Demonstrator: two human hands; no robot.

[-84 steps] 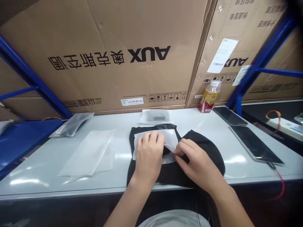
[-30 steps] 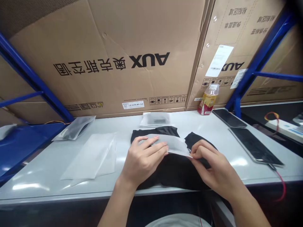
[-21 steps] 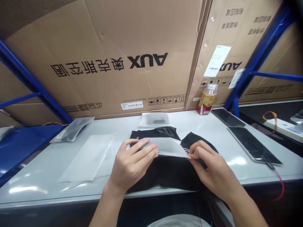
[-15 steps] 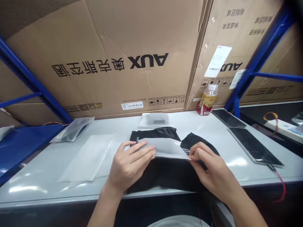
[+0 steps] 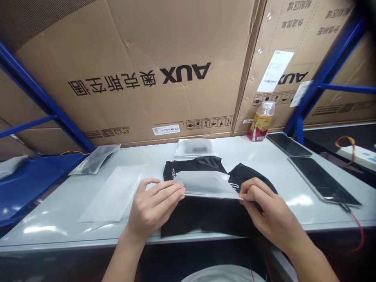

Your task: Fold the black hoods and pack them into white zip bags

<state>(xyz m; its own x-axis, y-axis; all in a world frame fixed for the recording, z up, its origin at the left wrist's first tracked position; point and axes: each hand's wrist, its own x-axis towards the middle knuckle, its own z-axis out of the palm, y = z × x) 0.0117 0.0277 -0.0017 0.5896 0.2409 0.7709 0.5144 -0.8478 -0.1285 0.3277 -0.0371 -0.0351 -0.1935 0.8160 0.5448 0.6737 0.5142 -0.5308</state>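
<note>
A frosted plastic bag is held crosswise over a black garment with white lettering, its near edge stretched between both hands. My left hand grips the bag's left end, back of the hand up, fingers together over the film and thumb hidden. At the right corner, my right hand pinches the bag between thumb and curled fingers. The garment lies spread on the white table, partly covered by the bag and the right hand.
Flat frosted bags lie left, with a filled bag behind them. Another packed bag lies at the back. A bottle and two dark phone-like devices are at right. Large cartons stand behind, flanked by blue posts.
My left hand has slid left along the bag, and my right hand has shifted slightly right in view. More of the bag shows between them. The whole view has moved slightly.
</note>
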